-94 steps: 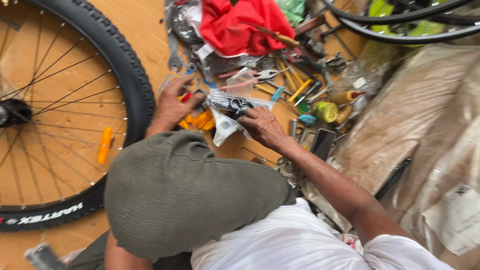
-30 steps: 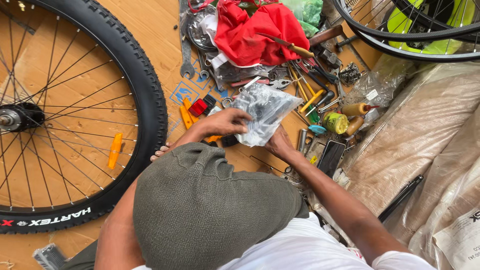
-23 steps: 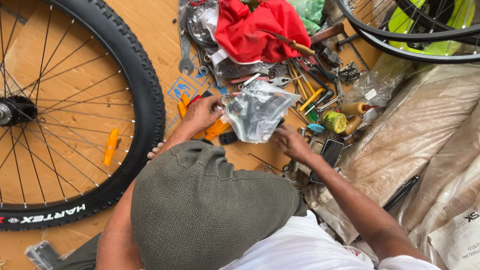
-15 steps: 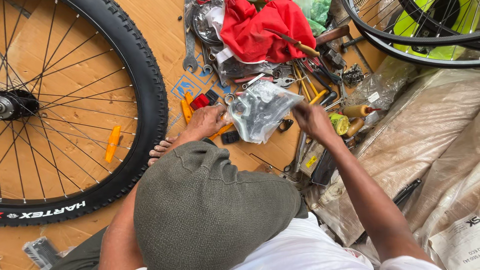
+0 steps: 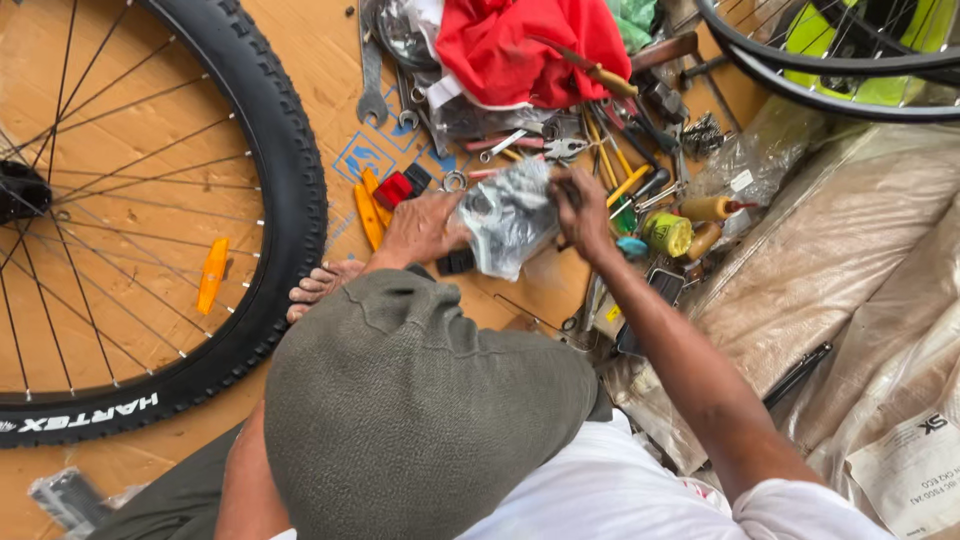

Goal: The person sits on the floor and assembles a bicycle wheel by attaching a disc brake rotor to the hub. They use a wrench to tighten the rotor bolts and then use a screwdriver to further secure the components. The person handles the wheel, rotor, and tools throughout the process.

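Observation:
My left hand (image 5: 420, 228) grips the left edge of a clear plastic bag (image 5: 508, 218) with dark metal parts inside. My right hand (image 5: 580, 205) pinches the bag's upper right corner, so the bag hangs between both hands above the wooden floor. My raised knee in olive-grey trousers (image 5: 420, 420) fills the foreground, and my bare toes (image 5: 320, 285) rest on the floor beside the tyre.
A spoked bicycle wheel with a black knobby tyre (image 5: 290, 200) lies flat at left. A red cloth (image 5: 530, 50), wrenches (image 5: 372, 70), pliers, screwdrivers and orange tyre levers (image 5: 368, 205) litter the floor ahead. Plastic-wrapped packages (image 5: 840, 290) sit right; another wheel (image 5: 830, 70) top right.
Both hands lifted the plastic bag off the tool pile. My right hand moved from the bag's lower edge up to its top right corner; my left hand kept hold of its left side.

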